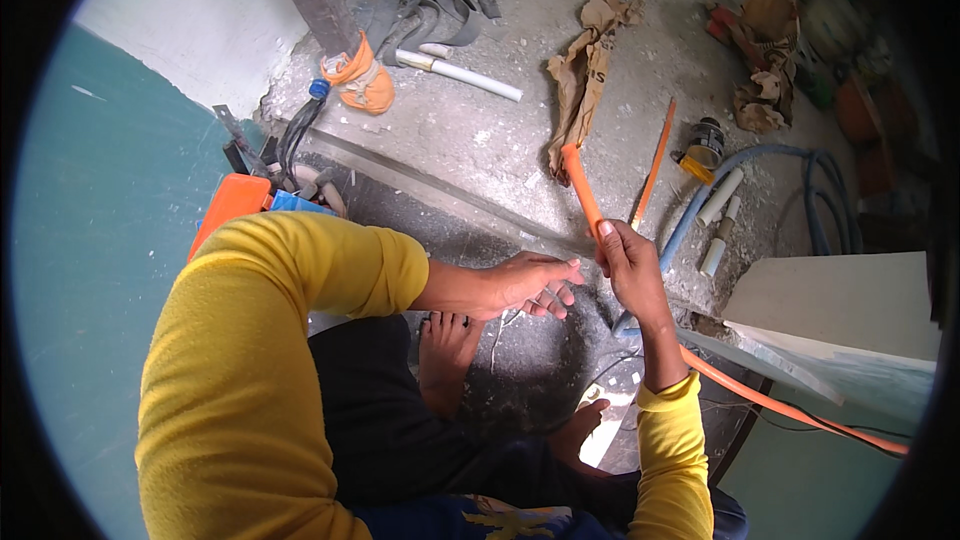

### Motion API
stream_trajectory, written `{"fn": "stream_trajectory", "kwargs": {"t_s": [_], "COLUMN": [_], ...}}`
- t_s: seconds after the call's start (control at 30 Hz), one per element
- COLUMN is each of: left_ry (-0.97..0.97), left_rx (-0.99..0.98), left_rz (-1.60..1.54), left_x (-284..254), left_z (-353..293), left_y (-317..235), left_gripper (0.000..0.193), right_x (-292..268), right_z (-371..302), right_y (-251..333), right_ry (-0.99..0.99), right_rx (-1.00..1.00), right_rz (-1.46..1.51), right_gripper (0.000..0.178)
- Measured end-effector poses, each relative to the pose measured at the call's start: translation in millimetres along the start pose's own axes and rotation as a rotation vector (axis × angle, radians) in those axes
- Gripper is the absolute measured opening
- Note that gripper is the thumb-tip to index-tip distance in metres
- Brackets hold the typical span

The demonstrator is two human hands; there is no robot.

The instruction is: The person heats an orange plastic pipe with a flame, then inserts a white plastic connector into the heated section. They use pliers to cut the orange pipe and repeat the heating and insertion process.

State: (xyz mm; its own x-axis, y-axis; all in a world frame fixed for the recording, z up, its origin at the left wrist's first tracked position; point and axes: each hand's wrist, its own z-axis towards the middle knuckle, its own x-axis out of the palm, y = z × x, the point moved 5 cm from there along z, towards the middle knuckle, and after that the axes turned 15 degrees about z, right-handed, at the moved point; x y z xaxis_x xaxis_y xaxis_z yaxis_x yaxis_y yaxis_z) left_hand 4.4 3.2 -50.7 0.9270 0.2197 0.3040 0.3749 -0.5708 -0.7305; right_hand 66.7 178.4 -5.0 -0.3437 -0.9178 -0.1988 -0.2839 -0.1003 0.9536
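Orange tube (583, 190), tip at near end of brown paper (582, 85), looks light, springy (maybe slippery); mid-length grip suits. Right hand (630, 265) clamped round it; left hand (522, 285) parted, empty.

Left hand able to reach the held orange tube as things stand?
Probably yes: the left hand looks open and empty, close to the orange tube gripped by the right hand, with nothing visible in between.
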Motion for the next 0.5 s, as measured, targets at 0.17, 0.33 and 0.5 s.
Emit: {"fn": "stream_trajectory", "kwargs": {"t_s": [0.17, 0.33, 0.5], "left_ry": [-0.001, -0.002, 0.001], "left_rx": [-0.003, -0.001, 0.001], "left_rz": [-0.016, -0.007, -0.003], "left_x": [-1.8, -2.9, -3.7], "left_z": [-0.8, -2.6, -2.2], "left_y": [1.5, 1.7, 2.7], "left_gripper": [0.069, 0.07, 0.07], "right_x": [-4.1, -7.9, -12.1], "right_z": [5.1, 7.3, 8.9], "right_y": [2.6, 1.5, 4.2], "right_ry": [-0.02, -0.042, -0.058], "right_rx": [-0.005, 0.003, -0.047], "right_rz": [-0.007, -0.017, -0.091], "right_gripper": [0.043, 0.044, 0.044]}}
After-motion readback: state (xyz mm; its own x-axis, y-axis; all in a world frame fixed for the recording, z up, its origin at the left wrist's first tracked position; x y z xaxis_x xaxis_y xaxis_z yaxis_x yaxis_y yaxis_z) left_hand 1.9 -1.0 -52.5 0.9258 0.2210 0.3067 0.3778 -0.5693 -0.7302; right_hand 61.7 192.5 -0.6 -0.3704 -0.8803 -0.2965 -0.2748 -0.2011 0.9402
